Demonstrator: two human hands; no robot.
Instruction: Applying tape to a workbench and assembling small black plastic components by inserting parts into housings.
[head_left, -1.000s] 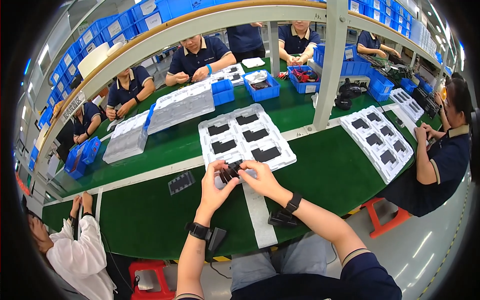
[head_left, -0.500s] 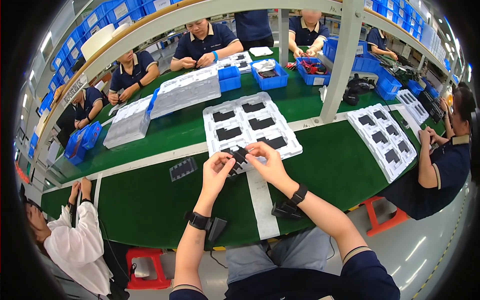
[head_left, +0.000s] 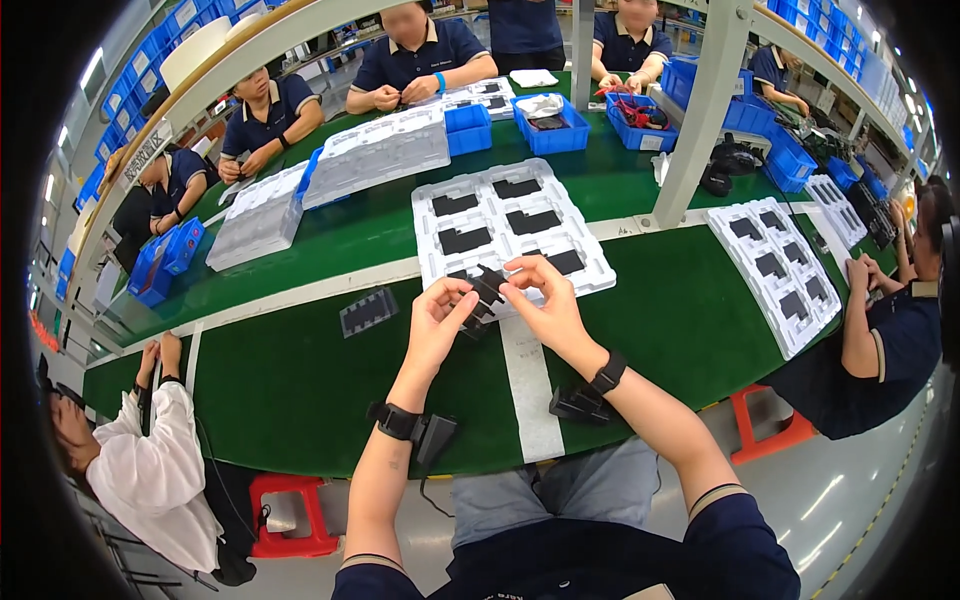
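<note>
In front of me, over the near edge of a white moulded tray (head_left: pixel 590 235), my left hand (head_left: pixel 438 312) and my right hand (head_left: pixel 548 302) meet around a small flat black piece (head_left: pixel 488 284). The fingertips of both hands pinch it, partly covering it; its exact kind cannot be made out. The tray has several recesses with flat black notched pieces (head_left: pixel 465 240) lying in them. A clear sheet bearing dark strips (head_left: pixel 368 312) lies on the green table left of my left hand. Each of my wrists wears a black band.
A grey metal post (head_left: pixel 697 120) rises from the table to the right of the tray. Another filled white tray (head_left: pixel 775 270) lies before a co-worker at the right. Stacked clear trays (head_left: pixel 375 165) and blue bins (head_left: pixel 550 128) stand across the green table (head_left: pixel 290 400), where other people work.
My hands stay pinched on the black piece, which has turned slightly between the fingers. The whole view has shifted a little, and the tray appears slightly higher and further right.
</note>
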